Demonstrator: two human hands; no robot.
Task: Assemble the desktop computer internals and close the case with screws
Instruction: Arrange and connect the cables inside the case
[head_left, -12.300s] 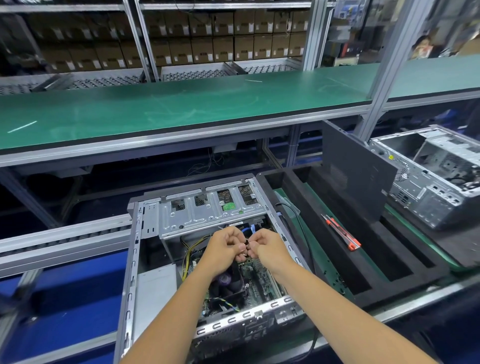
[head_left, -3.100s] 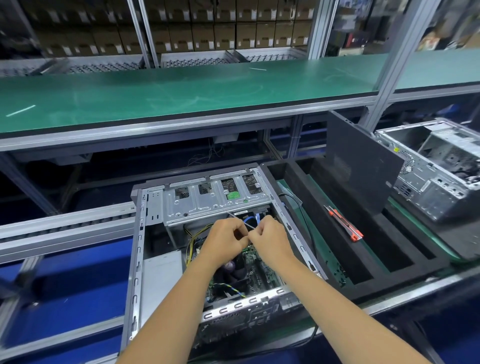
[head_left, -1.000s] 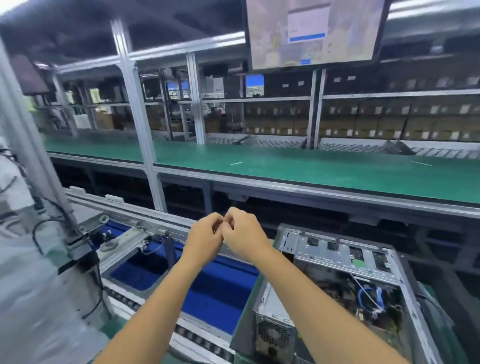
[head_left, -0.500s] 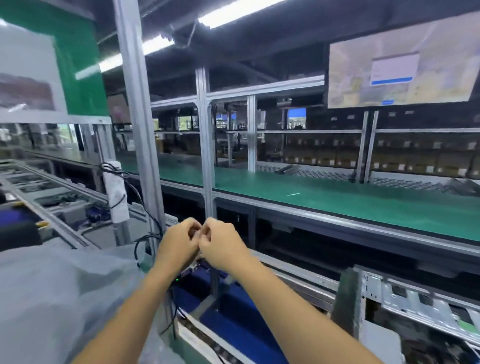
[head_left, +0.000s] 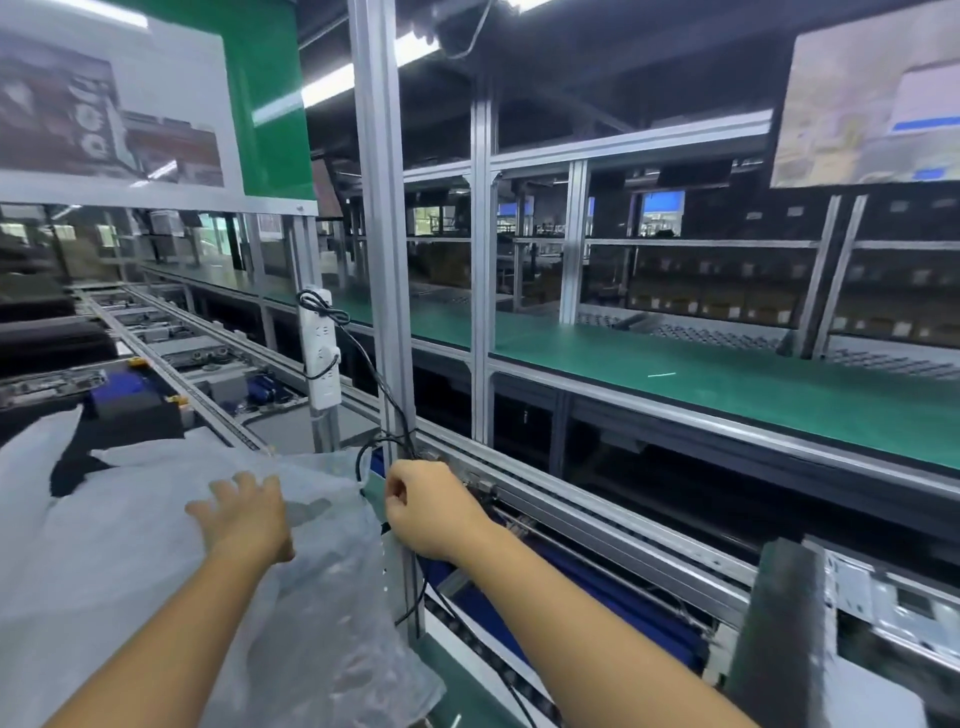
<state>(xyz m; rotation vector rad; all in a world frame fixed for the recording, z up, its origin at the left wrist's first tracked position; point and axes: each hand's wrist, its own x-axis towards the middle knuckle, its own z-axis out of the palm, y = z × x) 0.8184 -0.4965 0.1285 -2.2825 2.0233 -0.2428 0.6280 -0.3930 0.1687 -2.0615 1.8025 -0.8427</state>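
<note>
Head view along an assembly line. The left hand (head_left: 244, 512) reaches forward with its fingers spread and straight, lying over a sheet of translucent plastic wrap (head_left: 130, 551) that covers the lower left of the scene. The right hand (head_left: 423, 506) is held apart from the left, just beside an upright aluminium post (head_left: 382, 234); its fingers are curled into a fist, and whether anything small lies inside them cannot be told. A black cable (head_left: 358, 358) runs from a white power strip (head_left: 321, 348) fixed upright behind the plastic, down past the post and close to the right hand. The task's thing, the open computer case (head_left: 883, 618), sits at the lower right edge, well apart from both hands; only its grey end and part of its metal frame are in view. Between the case and the hands runs a conveyor rail (head_left: 597, 525) with blue surface below it. Beyond the rail a long bench (head_left: 727, 384) with a green top extends across the scene; a small pale strip (head_left: 661, 374) lies on it. A monitor (head_left: 872, 104) hangs at upper right, and a printed sheet on a green board (head_left: 114, 104) at upper left.
</note>
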